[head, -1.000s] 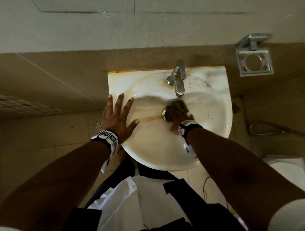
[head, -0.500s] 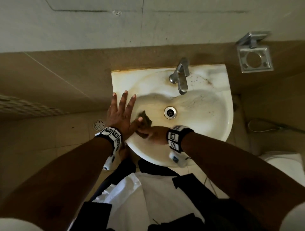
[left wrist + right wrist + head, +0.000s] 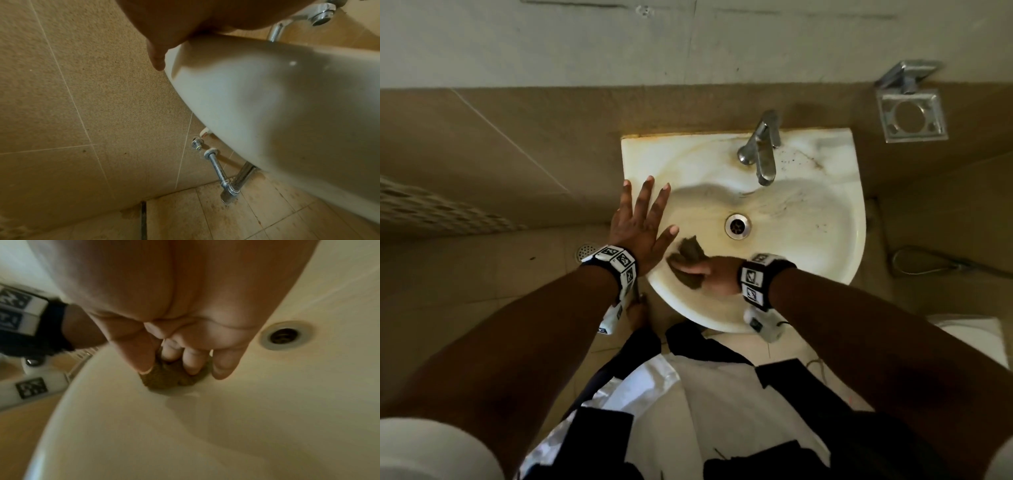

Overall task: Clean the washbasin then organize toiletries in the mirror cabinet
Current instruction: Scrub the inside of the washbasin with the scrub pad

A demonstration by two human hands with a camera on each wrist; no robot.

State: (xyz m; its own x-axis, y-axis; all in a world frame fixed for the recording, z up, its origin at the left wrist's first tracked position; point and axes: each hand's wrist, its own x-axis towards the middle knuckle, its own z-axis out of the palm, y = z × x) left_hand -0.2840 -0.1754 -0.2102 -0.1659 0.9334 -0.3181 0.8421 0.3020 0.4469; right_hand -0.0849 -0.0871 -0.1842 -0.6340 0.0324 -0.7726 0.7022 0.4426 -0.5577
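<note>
Washbasin [image 3: 825, 246] — white, wall-mounted on brown tile, its bowl streaked with yellowish stains and dark specks near the tap [image 3: 763, 150]. Drain [image 3: 738, 225] at the middle of the bowl, chrome ring, open.

Scrubbing pad [image 3: 690, 251] — dark brownish, coarse, crumpled; it lies against the bowl's left inner slope, near the drain and apart from it. From my right wrist it shows as a wad pressed to the porcelain under my fingertips.

My right hand [image 3: 709, 274] — reaches across the bowl from the right; its grip is curled round the pad, thumb on one side and fingers on the other, pinching it against the basin.

My left hand [image 3: 642, 222] — flat on the basin's left rim, fingers straight and spread, thumb pointing in toward the pad and just short of it. From my left wrist, the heel of the palm sits on the rim's edge with the basin's underside below.

Waste pipe [image 3: 219, 168] — chrome, running from the wall under the bowl.

Metal holder [image 3: 911, 114] — square with a round opening, fixed to the wall right of the basin.

Floor drain [image 3: 585, 251] — round grate in the tiles left of the basin.
</note>
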